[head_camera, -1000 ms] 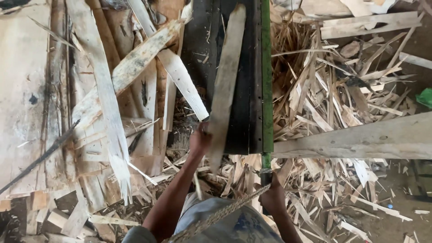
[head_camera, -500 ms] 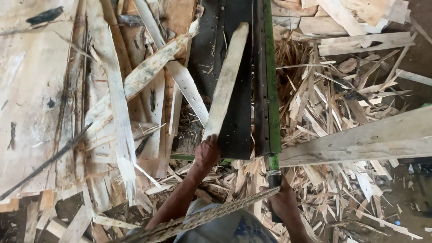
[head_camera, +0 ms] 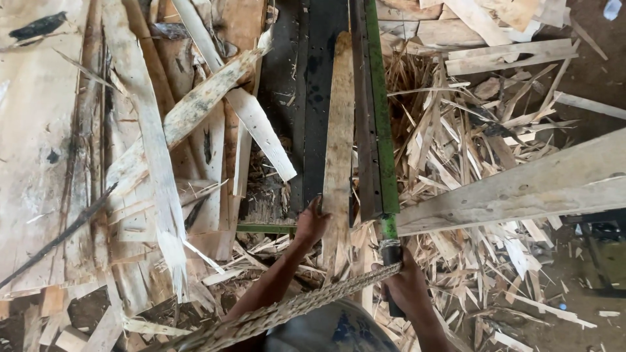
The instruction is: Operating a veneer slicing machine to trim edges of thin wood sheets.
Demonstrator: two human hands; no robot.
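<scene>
Head view: left hand (head_camera: 312, 225) fingers clamped on near end of wood slat (head_camera: 339, 143), lying lengthwise on dark surface (head_camera: 306, 98) ahead. Right hand (head_camera: 405, 287) wrapped round green lever handle (head_camera: 383, 130), just right of slat. Slat prob light, stiff, splintery; grip by edges. Scrap pile (head_camera: 469, 150) crowds right; open room ahead.

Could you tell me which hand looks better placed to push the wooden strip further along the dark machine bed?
Probably the left hand: it already grips the near end of the wooden strip lying lengthwise on the machine bed. The right hand is occupied, closed around the green lever beside it.
</scene>
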